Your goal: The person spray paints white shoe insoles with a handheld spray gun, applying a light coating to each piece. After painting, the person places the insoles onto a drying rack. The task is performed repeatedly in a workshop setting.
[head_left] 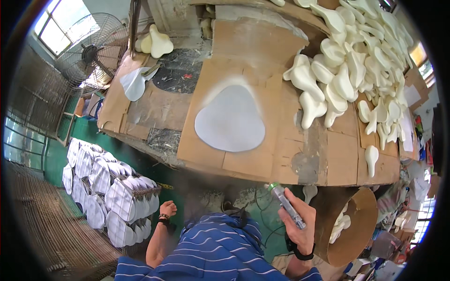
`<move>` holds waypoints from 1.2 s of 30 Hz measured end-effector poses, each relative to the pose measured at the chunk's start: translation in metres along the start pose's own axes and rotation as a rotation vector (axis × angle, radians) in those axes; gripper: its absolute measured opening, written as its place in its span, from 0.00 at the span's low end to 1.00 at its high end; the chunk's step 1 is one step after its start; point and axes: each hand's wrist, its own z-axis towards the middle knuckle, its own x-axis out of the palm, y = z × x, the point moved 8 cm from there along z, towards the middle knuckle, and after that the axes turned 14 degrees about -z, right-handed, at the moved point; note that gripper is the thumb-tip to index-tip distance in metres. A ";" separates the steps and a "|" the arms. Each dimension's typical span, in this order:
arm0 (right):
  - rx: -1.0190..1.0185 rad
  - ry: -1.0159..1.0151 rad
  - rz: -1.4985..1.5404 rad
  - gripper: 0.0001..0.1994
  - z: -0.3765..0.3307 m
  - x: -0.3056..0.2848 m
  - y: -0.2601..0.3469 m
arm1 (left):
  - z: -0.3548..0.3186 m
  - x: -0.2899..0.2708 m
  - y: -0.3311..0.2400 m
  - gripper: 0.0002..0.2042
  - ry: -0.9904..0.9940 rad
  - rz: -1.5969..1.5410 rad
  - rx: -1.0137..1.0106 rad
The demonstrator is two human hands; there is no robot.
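The person wears a blue striped shirt (211, 248). The right hand (302, 219), banded in black at the wrist, grips a metal tool (289, 208) with a green ring near its tip; the tip points up and left, toward the table's near edge. The left hand (168, 209) is held low to the left, fingers curled into a loose fist, near a wire rack (146, 191) loaded with white pieces (120, 192). Beside the right hand stands a brown drum (365, 225) with cream foam parts (338, 228) inside.

Beyond the hands, a grey-white panel (229, 119), a rounded triangle, lies flat on cardboard (276, 107) spread over the table (344, 159). A pale haze marks the cardboard around its upper edge. To its right, cream foam forms (349, 84) lie heaped. Far left stands a round fan (90, 54).
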 end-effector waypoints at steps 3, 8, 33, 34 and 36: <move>-0.018 0.096 -0.008 0.27 0.004 0.004 0.004 | -0.005 -0.011 0.021 0.17 -0.024 -0.070 -0.070; -0.015 0.204 -0.017 0.27 -0.002 0.010 0.008 | -0.017 -0.016 0.043 0.16 -0.072 -0.017 -0.156; 0.219 -0.174 0.001 0.23 0.001 -0.032 -0.045 | 0.013 0.056 -0.025 0.17 0.053 0.121 -0.017; 0.179 -0.191 -0.002 0.22 0.008 -0.030 -0.040 | 0.013 0.054 -0.022 0.17 0.050 0.115 -0.025; 0.172 -0.172 0.014 0.22 0.017 -0.025 -0.036 | 0.012 0.047 -0.016 0.17 0.033 0.118 -0.032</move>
